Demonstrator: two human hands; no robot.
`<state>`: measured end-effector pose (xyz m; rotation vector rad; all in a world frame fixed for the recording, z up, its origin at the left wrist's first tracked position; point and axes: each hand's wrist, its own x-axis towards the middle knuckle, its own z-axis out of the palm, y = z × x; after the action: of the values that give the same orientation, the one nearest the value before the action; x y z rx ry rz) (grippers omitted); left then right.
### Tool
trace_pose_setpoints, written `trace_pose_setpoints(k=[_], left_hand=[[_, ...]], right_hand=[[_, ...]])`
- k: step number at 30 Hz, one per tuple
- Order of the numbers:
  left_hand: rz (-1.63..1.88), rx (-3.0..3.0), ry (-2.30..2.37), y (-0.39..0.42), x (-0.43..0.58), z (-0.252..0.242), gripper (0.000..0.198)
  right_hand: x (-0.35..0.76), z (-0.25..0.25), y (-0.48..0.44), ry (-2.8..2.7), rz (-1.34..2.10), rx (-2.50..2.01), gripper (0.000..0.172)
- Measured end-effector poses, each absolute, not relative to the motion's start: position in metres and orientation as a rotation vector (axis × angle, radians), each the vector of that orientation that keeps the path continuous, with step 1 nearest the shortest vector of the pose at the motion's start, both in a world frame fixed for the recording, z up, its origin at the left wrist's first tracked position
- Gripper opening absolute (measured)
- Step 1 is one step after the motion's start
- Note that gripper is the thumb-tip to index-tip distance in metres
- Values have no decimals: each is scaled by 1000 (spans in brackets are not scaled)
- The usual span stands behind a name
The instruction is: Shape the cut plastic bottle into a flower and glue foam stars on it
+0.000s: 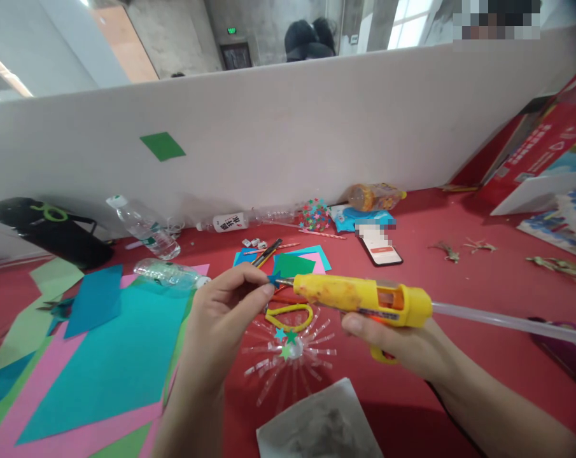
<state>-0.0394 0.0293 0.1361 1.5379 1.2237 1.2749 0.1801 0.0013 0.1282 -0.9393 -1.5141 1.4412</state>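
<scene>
Between thumb and fingertips, my left hand (233, 312) pinches a small blue paper star (275, 280). My right hand (397, 343) grips a yellow hot glue gun (338, 291), its metal nozzle touching or nearly touching the star. A long clear glue stick (498, 321) sticks out of the gun's back end. Below the hands lies a cut, splayed piece of clear plastic (295, 348) with narrow strips fanning outward. A few blue and green stars (291, 337) rest near its middle. Yellow-handled scissors (290, 317) lie just behind it, partly hidden.
Coloured paper sheets (116, 350) spread over the left. Clear bottles (144, 232) and a black flask (49, 232) stand or lie toward the white partition (268, 140). A star-covered ball (315, 214), a phone (379, 245) and a red box (545, 140) are farther back. A grey-smudged sheet (319, 423) lies in front.
</scene>
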Motion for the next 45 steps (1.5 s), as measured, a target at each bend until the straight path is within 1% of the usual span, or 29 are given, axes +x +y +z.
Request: trace_pose_setpoints(k=[8,15,23,33,41,45], left_hand=[[1259,1549,1230,30,-40,136,6],[1255,1581,1260,30,-41,136,4],[1246,1635,1295,28,-39,138,7],[1255,1725,1300,29,-37,138,10],[1243,1829,1309,30,-39,137,11],[1264,2100,1299,28,-37,139,14]], right_hand=[[180,131,1,-1509,1371,-903,27],[181,126,1,-1526,1344,-951,28],[181,125,1,-1539,1309,-966,28],[178,128,2,-1516,1416,-921,30],[177,127,4,-1546,1300,-908,25],[178,124,2,-1595,1174,-1022,18]])
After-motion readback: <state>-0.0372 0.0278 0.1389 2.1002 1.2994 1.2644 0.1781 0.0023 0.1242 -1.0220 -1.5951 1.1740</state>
